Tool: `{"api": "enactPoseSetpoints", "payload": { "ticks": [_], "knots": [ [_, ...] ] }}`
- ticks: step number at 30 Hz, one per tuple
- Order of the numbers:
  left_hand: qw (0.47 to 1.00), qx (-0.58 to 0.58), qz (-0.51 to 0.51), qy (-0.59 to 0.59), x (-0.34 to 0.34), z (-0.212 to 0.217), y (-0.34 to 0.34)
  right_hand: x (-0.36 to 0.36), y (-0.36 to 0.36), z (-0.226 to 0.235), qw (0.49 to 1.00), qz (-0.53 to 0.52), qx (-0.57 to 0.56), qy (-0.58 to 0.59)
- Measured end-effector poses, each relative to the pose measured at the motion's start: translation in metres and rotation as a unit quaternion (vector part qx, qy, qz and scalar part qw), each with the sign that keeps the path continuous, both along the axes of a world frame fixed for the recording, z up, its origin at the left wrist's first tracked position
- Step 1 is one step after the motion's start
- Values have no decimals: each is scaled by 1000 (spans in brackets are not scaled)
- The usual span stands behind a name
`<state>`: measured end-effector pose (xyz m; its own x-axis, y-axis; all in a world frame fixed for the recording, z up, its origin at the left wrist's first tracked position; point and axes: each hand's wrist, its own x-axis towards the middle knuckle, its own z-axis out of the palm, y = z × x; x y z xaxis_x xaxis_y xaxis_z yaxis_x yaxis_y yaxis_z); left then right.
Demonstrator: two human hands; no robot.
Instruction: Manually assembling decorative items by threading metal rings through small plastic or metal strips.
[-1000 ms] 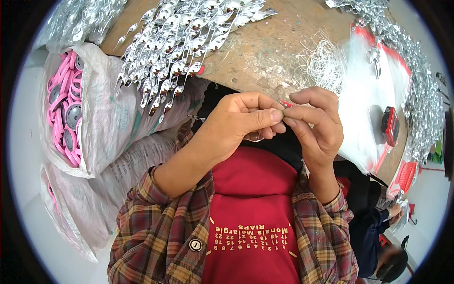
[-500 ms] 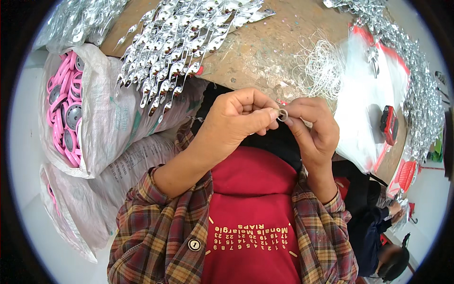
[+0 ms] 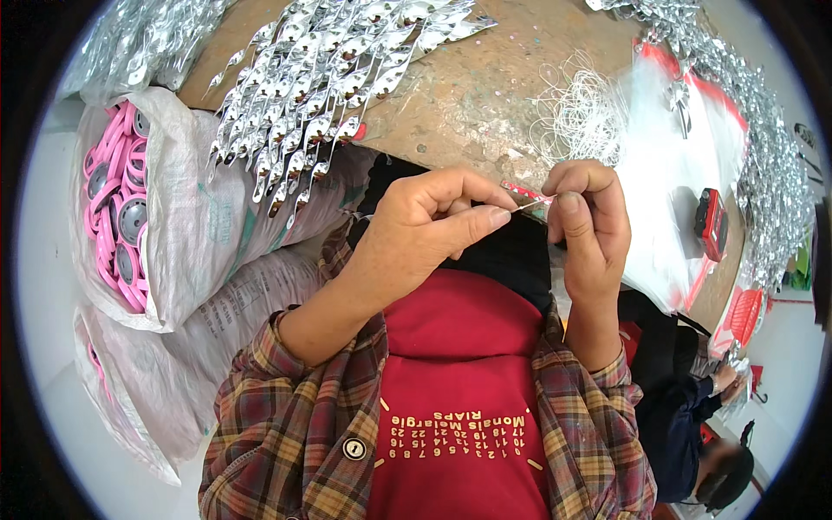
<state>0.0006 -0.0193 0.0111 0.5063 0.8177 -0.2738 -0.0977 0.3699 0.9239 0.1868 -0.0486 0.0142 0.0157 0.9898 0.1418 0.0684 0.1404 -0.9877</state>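
Observation:
Above my lap, both hands pinch a thin whitish string (image 3: 530, 205) that runs short and taut between them. My left hand (image 3: 425, 217) holds one end between thumb and forefinger. A little to the right, my right hand (image 3: 591, 212) is closed on the other end, its thumb pressed against the curled forefinger. Whether the string is a loop or a single strand, I cannot tell. Just beyond my fingers, a red patterned strip (image 3: 520, 191) shows at the table edge. A loose tangle of white string (image 3: 579, 117) lies on the table ahead of my right hand.
Silver twisted foil pieces (image 3: 321, 78) hang over the edge of the brown table (image 3: 468, 104). Clear plastic bags (image 3: 654, 173) and a red-black device (image 3: 712, 224) lie right. A white sack (image 3: 186, 199) of pink rings stands left. Another person (image 3: 685, 433) works at right.
A small ring-shaped loop between my fingertips now shows as a thin straight line. My right hand has turned and drawn slightly away to the right; the left stays nearly in place.

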Motion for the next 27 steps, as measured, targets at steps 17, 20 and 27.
{"api": "enactPoseSetpoints", "payload": {
  "ticks": [17, 20, 27],
  "knots": [
    [972, -164, -71, -150, -13, 1, 8, -10, -1, -9, 995, 67, -65, 32],
    [982, 150, -113, -20, -12, -14, 3, 14, 13, 33, 984, -32, 7, 174],
    [955, 257, -66, 130, -25, -13, -4, 63, 50, 37, 966, -80, 126, 214]
  ]
}}
